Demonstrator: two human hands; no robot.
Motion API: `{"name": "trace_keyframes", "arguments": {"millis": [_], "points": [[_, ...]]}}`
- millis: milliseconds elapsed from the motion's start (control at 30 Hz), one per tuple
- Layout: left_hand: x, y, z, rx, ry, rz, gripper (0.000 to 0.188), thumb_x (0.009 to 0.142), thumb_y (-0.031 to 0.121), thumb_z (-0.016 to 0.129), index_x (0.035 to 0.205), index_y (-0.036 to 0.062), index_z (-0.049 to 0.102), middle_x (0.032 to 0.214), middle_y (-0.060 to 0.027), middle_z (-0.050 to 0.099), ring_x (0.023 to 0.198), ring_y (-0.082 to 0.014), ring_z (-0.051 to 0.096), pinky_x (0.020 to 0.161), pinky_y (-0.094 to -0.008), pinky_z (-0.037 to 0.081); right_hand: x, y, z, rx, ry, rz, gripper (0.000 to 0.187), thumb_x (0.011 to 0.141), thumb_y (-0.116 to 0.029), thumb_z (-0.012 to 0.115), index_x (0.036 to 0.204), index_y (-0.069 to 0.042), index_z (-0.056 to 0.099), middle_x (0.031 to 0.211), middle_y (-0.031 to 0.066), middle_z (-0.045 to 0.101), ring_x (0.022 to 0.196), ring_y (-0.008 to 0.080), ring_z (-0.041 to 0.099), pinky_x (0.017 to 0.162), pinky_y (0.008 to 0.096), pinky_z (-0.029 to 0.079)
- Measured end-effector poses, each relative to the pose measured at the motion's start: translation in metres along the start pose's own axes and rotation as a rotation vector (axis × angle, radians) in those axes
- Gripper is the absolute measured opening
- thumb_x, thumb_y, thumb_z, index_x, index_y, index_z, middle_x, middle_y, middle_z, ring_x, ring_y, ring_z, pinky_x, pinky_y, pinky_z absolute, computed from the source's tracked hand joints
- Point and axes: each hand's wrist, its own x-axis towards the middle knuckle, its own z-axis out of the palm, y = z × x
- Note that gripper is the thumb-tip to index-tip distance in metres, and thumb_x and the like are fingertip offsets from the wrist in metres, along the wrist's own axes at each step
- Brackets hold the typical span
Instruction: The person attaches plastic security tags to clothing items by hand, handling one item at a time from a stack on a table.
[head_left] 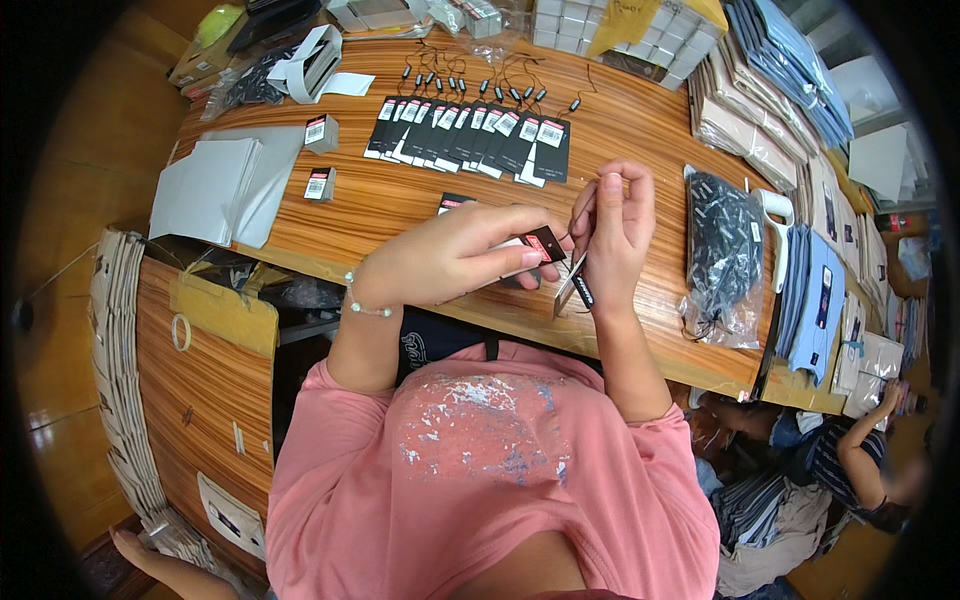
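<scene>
My left hand (450,250) is closed, its thumb and fingers gripping a black hang tag (541,243) with a red patch and a punched hole. Beside it, my right hand (622,220) is raised with thumb and fingertips pinched together on a thin dark cord (578,212). A second tag (580,288), dark with a pale edge, hangs below the right palm. Both hands are over the table's near edge. Behind them lies an overlapping row of black hang tags (468,137), with their looped black cords (520,92) stretched away from me. Part of another tag (453,203) shows behind my left hand.
Two small label-topped stacks (320,184) stand left, near white sheets (205,185). A clear bag of black cords (722,245) and a white plastic handle (775,225) lie right. Bagged folded garments (745,100) rise at back right. Another person (850,455) is at lower right; another arm (165,568) lower left.
</scene>
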Motion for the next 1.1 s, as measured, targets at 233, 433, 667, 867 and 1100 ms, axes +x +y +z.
{"name": "trace_keyframes", "arguments": {"millis": [233, 433, 667, 867, 1100], "points": [[0.016, -0.013, 0.029, 0.372, 0.285, 0.158, 0.046, 0.084, 0.032, 0.057, 0.118, 0.0029, 0.043, 0.107, -0.0135, 0.054, 0.098, -0.0238, 0.054, 0.084, -0.0320, 0.042, 0.013, -0.004, 0.000, 0.056, 0.147, -0.027, 0.013, 0.094, -0.020, 0.042, 0.094, -0.008, 0.043, 0.056, -0.0008, 0.040, 0.046, 0.0030, 0.033, 0.037, 0.0172, 0.024], [0.026, -0.032, 0.050, 0.394, 0.428, 0.481, 0.051, 0.081, 0.033, 0.060, 0.118, 0.0005, 0.045, 0.109, -0.0140, 0.050, 0.101, -0.0272, 0.051, 0.087, -0.0342, 0.039, 0.019, -0.016, 0.001, 0.199, 0.222, -0.078, 0.013, 0.094, -0.021, 0.043, 0.093, -0.008, 0.042, 0.055, -0.0004, 0.038, 0.044, 0.0047, 0.030, 0.037, 0.0193, 0.023], [0.025, -0.045, 0.053, -0.186, 0.582, 0.303, 0.031, 0.083, 0.000, 0.054, 0.112, 0.0012, 0.046, 0.098, -0.0072, 0.052, 0.090, -0.0155, 0.054, 0.078, -0.0265, 0.043, 0.027, -0.028, -0.009, 0.023, 0.169, -0.229, 0.012, 0.092, -0.016, 0.048, 0.092, -0.004, 0.049, 0.069, 0.0033, 0.050, 0.056, 0.0064, 0.043, 0.050, 0.0190, 0.037], [0.023, -0.053, 0.044, -0.185, 0.475, 0.396, 0.033, 0.076, -0.001, 0.064, 0.103, 0.0034, 0.044, 0.093, -0.0033, 0.049, 0.086, -0.0093, 0.051, 0.077, -0.0243, 0.043, 0.027, -0.049, -0.012, 0.172, -0.012, -0.184, 0.012, 0.091, -0.013, 0.047, 0.094, -0.001, 0.051, 0.073, 0.0070, 0.053, 0.059, 0.0099, 0.047, 0.056, 0.0198, 0.040], [0.023, -0.051, 0.044, -0.221, 0.526, 0.295, 0.026, 0.072, -0.001, 0.068, 0.094, 0.0011, 0.053, 0.101, -0.0047, 0.054, 0.091, -0.0093, 0.052, 0.079, -0.0244, 0.045, 0.025, -0.051, -0.024, 0.292, -0.084, -0.086, 0.016, 0.089, -0.010, 0.050, 0.101, 0.000, 0.051, 0.072, 0.0064, 0.052, 0.061, 0.0105, 0.047, 0.059, 0.0218, 0.040]]}}
